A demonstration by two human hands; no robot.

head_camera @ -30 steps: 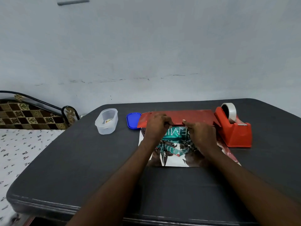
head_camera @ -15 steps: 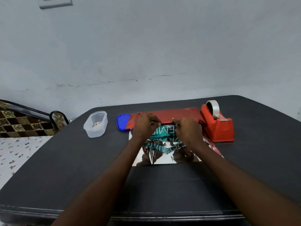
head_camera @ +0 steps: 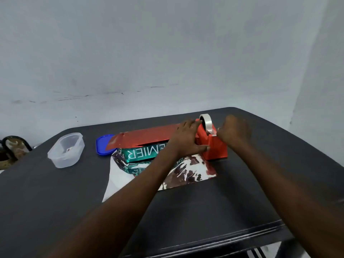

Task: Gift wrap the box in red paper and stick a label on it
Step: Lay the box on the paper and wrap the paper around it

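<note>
At the left of the bench (head_camera: 55, 192) sits my clear plastic tub (head_camera: 65, 149) with its blue lid (head_camera: 102, 147) set off beside it, both parked out of the way so the wrapping has room. Next along lies the box (head_camera: 141, 153), green with white lettering, resting on the sheet of red paper (head_camera: 149, 135), whose silver underside spreads toward me while the far flap stands up behind the box and leans over it. That flap looks folded but not yet fastened, which I take to be why I'm at the tape.

My left hand (head_camera: 188, 138) lies against the near left side of the red tape dispenser (head_camera: 214, 148), fingers fairly straight and pressing, steadying it so it won't slide when the tape is drawn. The tape roll (head_camera: 206, 121) stands upright in its cradle. My right hand (head_camera: 233, 131) is at the cutter end, fingers curled; it seems to be pinching the loose tape end, but I cannot tell for sure. No label is visible on the box.
</note>
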